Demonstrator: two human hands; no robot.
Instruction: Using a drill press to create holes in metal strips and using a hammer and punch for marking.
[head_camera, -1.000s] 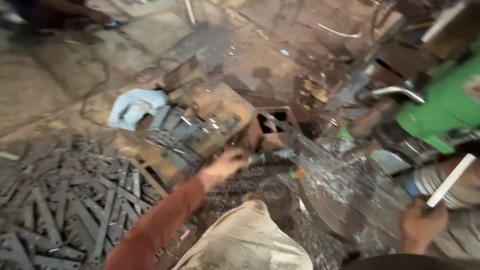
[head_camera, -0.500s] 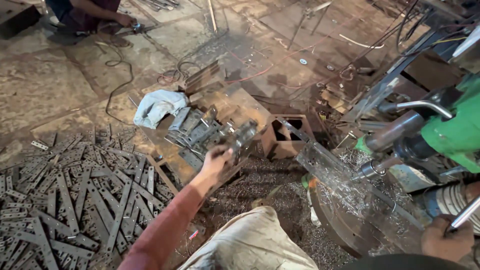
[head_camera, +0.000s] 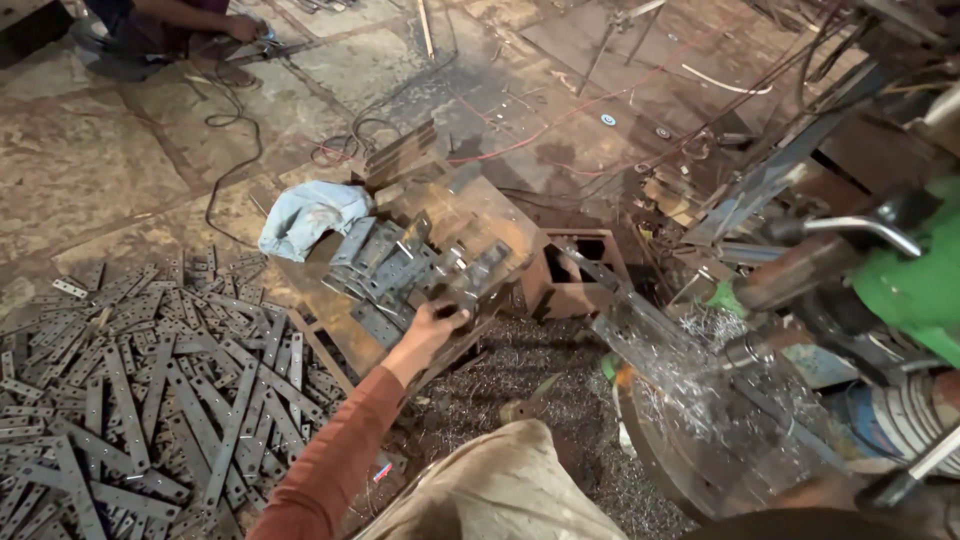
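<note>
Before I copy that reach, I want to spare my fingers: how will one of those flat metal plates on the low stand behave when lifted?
The metal plates look flat and stiff, so one probably won't bend. Being solid metal, it is likely heavy for its size. Lying loosely stacked by the left hand, neighbours may slide; cut edges could be sharp.

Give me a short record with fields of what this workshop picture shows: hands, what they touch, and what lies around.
Left hand: the left hand reaches out and grips a flat grey metal plate
Right hand: not in view
Plate stack: more grey plates lie piled on a rusty stand
Cloth: a pale blue rag lies beside the stack
Floor, left: many long perforated metal strips are scattered
Right side: a green machine with metal shavings under it
Far corner: another person crouches on the floor
</note>
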